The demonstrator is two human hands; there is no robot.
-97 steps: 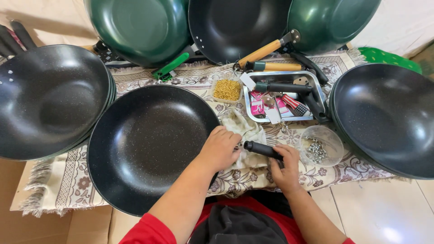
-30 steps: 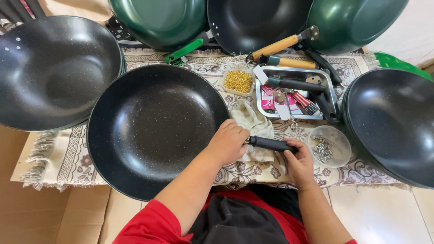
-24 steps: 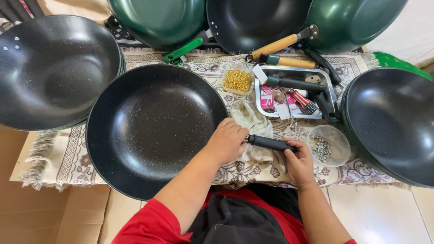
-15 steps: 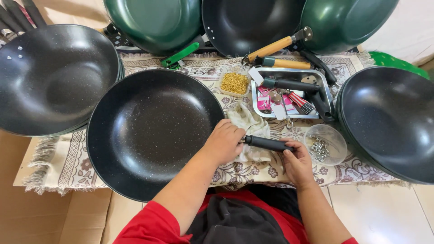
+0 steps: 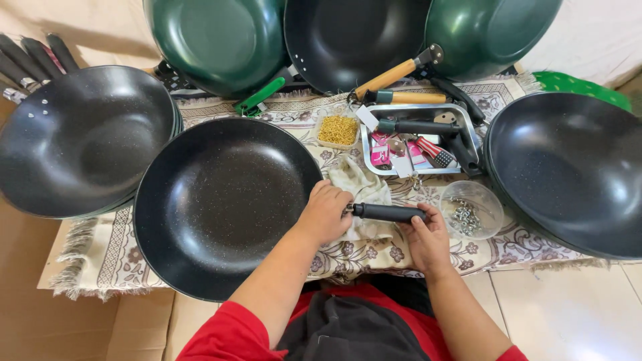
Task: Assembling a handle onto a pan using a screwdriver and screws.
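Handle (image 5: pixel 389 212), black and stubby, is lying level just right of centre in the frame, its left end meeting the rim of the black speckled pan (image 5: pixel 227 204) that is filling the middle. The left hand (image 5: pixel 326 214) is curling over that joint, fingers closed on the pan's edge and the handle's metal end, so the fastening itself is hidden. The right hand (image 5: pixel 426 238) is cupping the handle's free end from below, fingers loosely wrapped around it. Judging by this, the handle is being fitted and is not yet let go; whether a screw is in cannot be told. A pale cloth (image 5: pixel 361 190) is lying under the joint. To the right a clear bowl of small metal parts (image 5: pixel 470 209) is sitting, above it a metal tray (image 5: pixel 418 137) with more handles, and bare pans are crowding the frame's edges.
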